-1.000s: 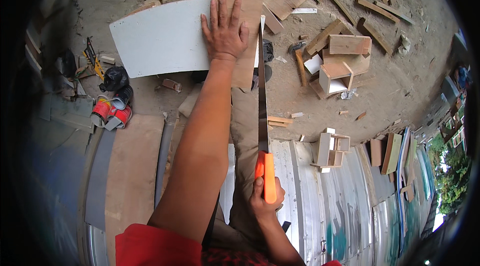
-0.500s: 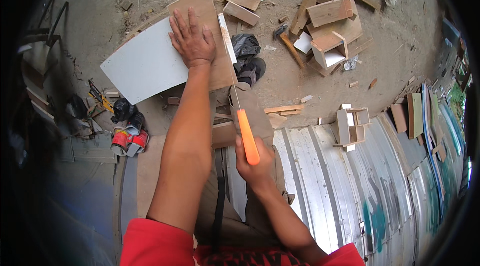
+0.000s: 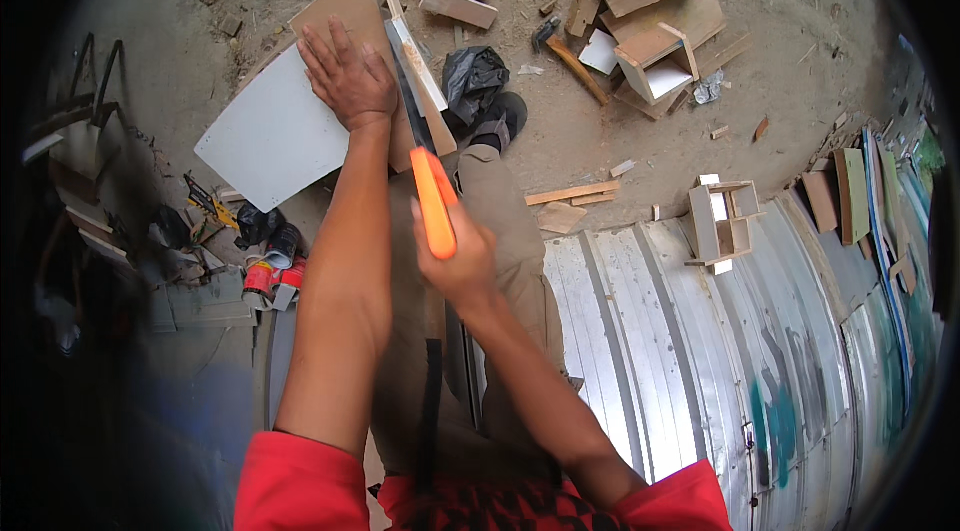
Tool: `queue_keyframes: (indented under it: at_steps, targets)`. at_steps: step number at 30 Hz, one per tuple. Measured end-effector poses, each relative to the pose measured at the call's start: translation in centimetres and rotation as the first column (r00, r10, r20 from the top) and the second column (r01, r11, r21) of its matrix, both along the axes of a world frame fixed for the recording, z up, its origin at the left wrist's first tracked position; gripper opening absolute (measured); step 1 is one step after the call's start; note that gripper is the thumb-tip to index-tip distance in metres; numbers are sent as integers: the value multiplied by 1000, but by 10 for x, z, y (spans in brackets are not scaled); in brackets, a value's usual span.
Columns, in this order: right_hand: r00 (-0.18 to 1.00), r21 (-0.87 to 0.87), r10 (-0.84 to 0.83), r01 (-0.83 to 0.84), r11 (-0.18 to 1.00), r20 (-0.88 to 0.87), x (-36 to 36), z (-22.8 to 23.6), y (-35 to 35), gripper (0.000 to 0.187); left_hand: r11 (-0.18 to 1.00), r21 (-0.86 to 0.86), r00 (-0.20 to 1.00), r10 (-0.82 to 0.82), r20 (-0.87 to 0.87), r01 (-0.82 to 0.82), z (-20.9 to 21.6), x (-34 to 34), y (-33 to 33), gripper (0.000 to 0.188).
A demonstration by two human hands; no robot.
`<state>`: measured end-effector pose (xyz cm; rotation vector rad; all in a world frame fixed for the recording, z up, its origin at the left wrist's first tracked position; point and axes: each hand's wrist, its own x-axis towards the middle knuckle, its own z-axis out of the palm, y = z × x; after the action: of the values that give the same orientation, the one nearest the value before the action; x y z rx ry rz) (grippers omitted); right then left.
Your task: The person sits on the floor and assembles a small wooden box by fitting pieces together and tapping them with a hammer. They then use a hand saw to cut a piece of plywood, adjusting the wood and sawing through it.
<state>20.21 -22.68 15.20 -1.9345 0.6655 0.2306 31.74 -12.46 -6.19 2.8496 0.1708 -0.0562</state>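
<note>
My right hand (image 3: 462, 256) is closed round the orange handle of a handsaw (image 3: 434, 199). Its dark blade stretches away from me along the right side of a brown plywood board (image 3: 358, 3), past the board's far edge. Fingers spread, my left hand (image 3: 350, 81) lies flat on the board, left of the blade. A white panel (image 3: 265, 141) adjoins the brown surface under that hand; whether it is a separate piece I cannot tell. Just right of the blade is a narrow wooden strip with a white face (image 3: 420, 61). My leg is under the board's near end.
A black plastic bag (image 3: 474, 81) sits by my foot (image 3: 505, 119). Farther right lie a hammer (image 3: 575, 66) and wooden box pieces (image 3: 655, 66). A small wooden frame (image 3: 722, 221) rests on corrugated metal sheeting (image 3: 650, 331). Red cans (image 3: 272, 279) stand at the left.
My right hand has pushed the saw forward and leftward in view, and more of its blade shows along the board. My left hand stays flat on the board. The whole view has shifted slightly.
</note>
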Motion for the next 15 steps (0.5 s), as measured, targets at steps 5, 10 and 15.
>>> queue_keyframes:
  at_steps: [5,10,15]
  targets:
    - [993,26,36,-33,999,-112,-49,68,-28,18,998,-62,1000,15,-16,-16,11,-5,-4,65]
    - [999,31,-38,38,999,5,94,-75,-6,22,999,-40,999,1,-32,-2,-1,1,-1,66]
    - [999,50,-51,51,997,-10,53,-30,1,21,999,-39,1000,8,13,-8,-2,-1,-2,67]
